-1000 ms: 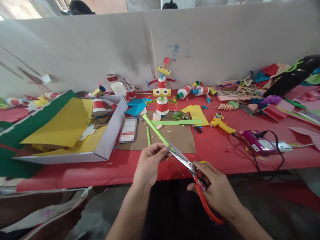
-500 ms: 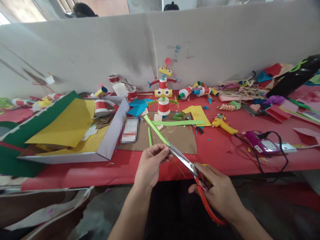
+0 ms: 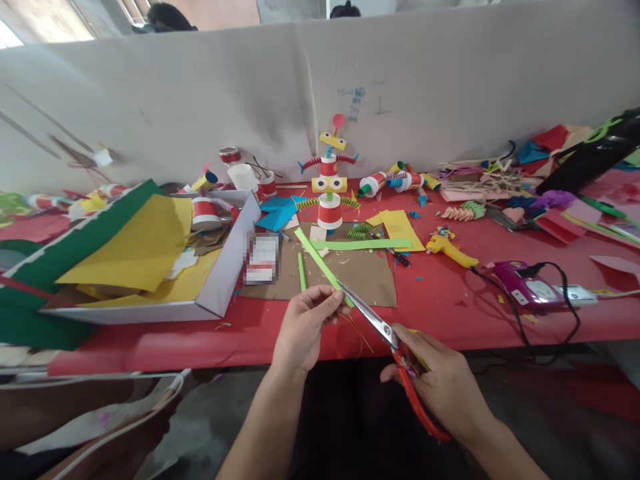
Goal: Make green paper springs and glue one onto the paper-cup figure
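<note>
My left hand [image 3: 303,327] pinches the near end of a light green paper strip [image 3: 319,260] that slants up and away over the table edge. My right hand [image 3: 439,384] grips red-handled scissors [image 3: 387,340]; the steel blades run lengthwise along the strip right beside my left fingertips. Behind them, a brown cardboard sheet [image 3: 360,277] lies on the red table [image 3: 440,300] with another green strip [image 3: 363,245] and a short green piece [image 3: 301,271] on it. A paper-cup robot figure [image 3: 329,183] stands upright at the back of the cardboard.
A white box [image 3: 220,280] with yellow and green sheets sits at the left. A yellow glue gun [image 3: 449,248] and a purple device [image 3: 525,287] with a black cable lie at the right. Paper scraps crowd the far right. A pale partition [image 3: 400,87] backs the table.
The view has shifted slightly; both hands keep their hold. The scissors have edged a little further along the green strip.
</note>
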{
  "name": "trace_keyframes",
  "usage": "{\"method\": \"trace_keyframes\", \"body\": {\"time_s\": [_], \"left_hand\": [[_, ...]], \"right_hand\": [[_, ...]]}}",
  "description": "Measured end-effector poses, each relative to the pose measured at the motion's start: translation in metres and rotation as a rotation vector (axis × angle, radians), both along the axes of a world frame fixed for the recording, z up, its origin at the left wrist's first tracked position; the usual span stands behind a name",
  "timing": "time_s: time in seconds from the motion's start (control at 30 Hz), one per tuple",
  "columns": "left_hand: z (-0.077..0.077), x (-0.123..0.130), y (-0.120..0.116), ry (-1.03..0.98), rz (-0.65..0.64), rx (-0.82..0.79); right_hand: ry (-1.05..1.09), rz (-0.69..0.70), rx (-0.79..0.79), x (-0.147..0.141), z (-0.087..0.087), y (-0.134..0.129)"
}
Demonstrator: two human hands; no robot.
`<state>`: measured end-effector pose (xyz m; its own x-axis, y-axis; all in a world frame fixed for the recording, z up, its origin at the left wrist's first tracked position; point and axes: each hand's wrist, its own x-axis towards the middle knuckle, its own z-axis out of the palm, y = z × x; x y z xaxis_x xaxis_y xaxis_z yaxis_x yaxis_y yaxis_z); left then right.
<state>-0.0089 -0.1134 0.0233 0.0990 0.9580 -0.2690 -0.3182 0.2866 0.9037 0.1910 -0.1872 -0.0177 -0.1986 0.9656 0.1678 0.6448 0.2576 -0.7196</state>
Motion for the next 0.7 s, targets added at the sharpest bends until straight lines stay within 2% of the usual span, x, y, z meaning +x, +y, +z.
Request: {"method": "trace_keyframes", "body": {"time_s": [0.13,0.23,0.33,0.43,0.5,0.57,0.7], "left_hand": [[-0.002,0.0,0.001,-0.003,-0.013,-0.004],[-0.005,0.0,0.004,0.045,0.003,0.03],[-0.009,0.0,0.005,0.274,0.185,0.219],[-0.016,-0.001,0.005,0.538,0.342,0.529],[-0.021,-0.001,0.003,0.604,0.331,0.667],[-0.028,-0.001,0.003,0.618,0.288,0.723],[-0.033,0.002,0.002,0.629,0.23,0.744]], "right_hand": [[0.055,0.011,-0.045,0.0,-0.002,-0.001],[0.045,-0.054,-0.078,0.0,0.002,0.0],[0.198,-0.137,-0.187,-0.001,0.011,0.001],[0.604,-0.165,-0.383,-0.007,0.02,0.004],[0.829,-0.166,-0.445,-0.014,0.026,0.008],[0.933,-0.15,-0.444,-0.022,0.031,0.011],[0.898,-0.148,-0.441,-0.034,0.037,0.014]]}}
